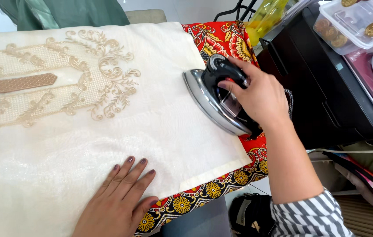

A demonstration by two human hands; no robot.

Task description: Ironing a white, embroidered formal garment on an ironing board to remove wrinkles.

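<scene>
nearest the camera, one left hand (118,199) lies flat and open, fingers spread, pressing down the cream embroidered cloth (85,131), gripping nothing. up and to the right of it, one right hand (256,94) is wrapped shut around the handle of the single black and silver electric iron (217,98). the iron sits at the cloth's right edge, its long axis slanting with the tip pointing up-left, away from the wrist. beyond the right hand lie a red patterned board cover (221,37) and one clear plastic box (353,24).
</scene>
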